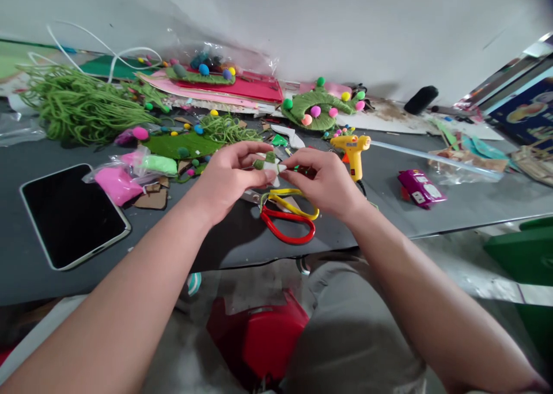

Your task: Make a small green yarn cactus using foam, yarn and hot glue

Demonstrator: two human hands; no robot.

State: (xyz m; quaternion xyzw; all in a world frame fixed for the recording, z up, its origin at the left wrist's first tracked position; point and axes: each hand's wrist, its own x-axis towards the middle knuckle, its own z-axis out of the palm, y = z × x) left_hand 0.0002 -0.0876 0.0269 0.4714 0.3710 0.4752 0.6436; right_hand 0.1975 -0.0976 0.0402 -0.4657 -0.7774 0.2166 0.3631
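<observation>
Two bare hands meet over the middle of a dark grey table (389, 209), both pinching one small craft piece (270, 165) of green and white material between them. No brand, label or writing can be read anywhere; print on the purple packet (420, 188) at 3 o'clock is too small to tell.

Left hand (231, 172): forearm enters from 7 o'clock, wrist straight, thumb and fingertips pressed together on the left end of the piece.
Right hand (324, 181): forearm enters from 5 o'clock, fingers curled, thumb and forefinger pinching the right end.

Under the hands, at 6 o'clock: scissors (289, 215) with red and yellow handles, lying flat.
At 3 o'clock, just beside the right hand: yellow glue gun (353, 152), standing, with a clear glue stick (432, 156) running off toward the right.
At 9 o'clock: black tablet (71, 215), screen dark; bags of pink and green clay (129, 172) near it.
At 10 o'clock: heap of green cord (82, 103).
At 12 o'clock: green wreath with coloured pom-poms (317, 109), stacked red and pink sheets (242, 88), loose pom-poms scattered about.

Room: plain white wall (345, 25) behind the table; red stool (259, 330) below, between the knees.
</observation>
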